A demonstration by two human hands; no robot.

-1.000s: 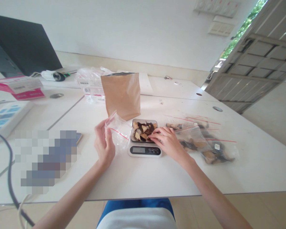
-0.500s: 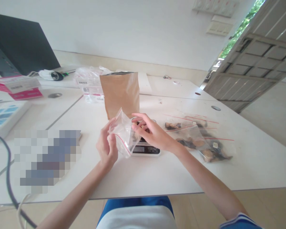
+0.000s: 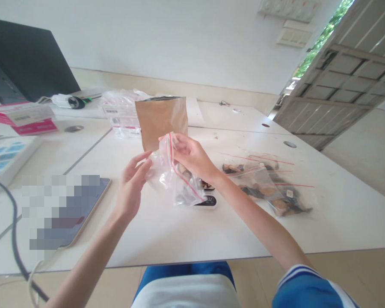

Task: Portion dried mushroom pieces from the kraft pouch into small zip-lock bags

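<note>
Zip bag [image 3: 177,179] hangs partly hiding the scale [image 3: 209,201]: your right hand [image 3: 195,157] pinches it, your half-curled left hand [image 3: 130,185] meets its edge, grip unclear. You're likely working its mouth; next probably calls for parting it gently.

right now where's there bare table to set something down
Bare tabletop lies between the left forearm and right forearm, this side of the scale, and right of the filled bags. Crowded: the scale, mostly hidden by right hand and clear bag, left hand beside, paper bag behind.
</note>
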